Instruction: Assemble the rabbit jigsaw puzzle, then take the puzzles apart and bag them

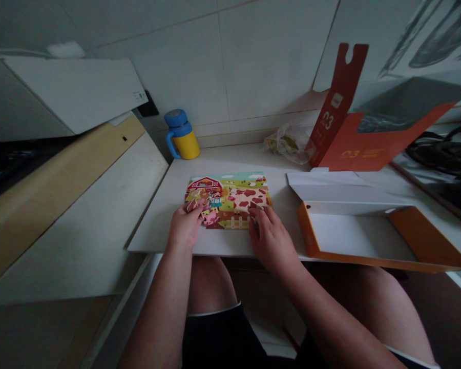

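Note:
A farm picture puzzle [226, 220] with a red barn and a spotted cow lies flat on the white tabletop in front of me. My left hand [185, 223] is at its left side, fingers closed on a few small puzzle pieces [195, 204]. A pink pig shape shows just beside those fingers; whether it is loose or part of the picture is hard to tell. Over the lower right of the picture, by the cow's legs, my right hand [269, 231] pinches a small puzzle piece [255, 206]. Its fingertips partly hide that corner.
An orange box [426, 264] with a white inside stands open at the right. Behind it are a taller red-orange carton [363, 148] and a clear plastic bag [292, 143]. A yellow and blue mug [188, 143] stands back left. Large white boxes [77, 95] crowd the left side.

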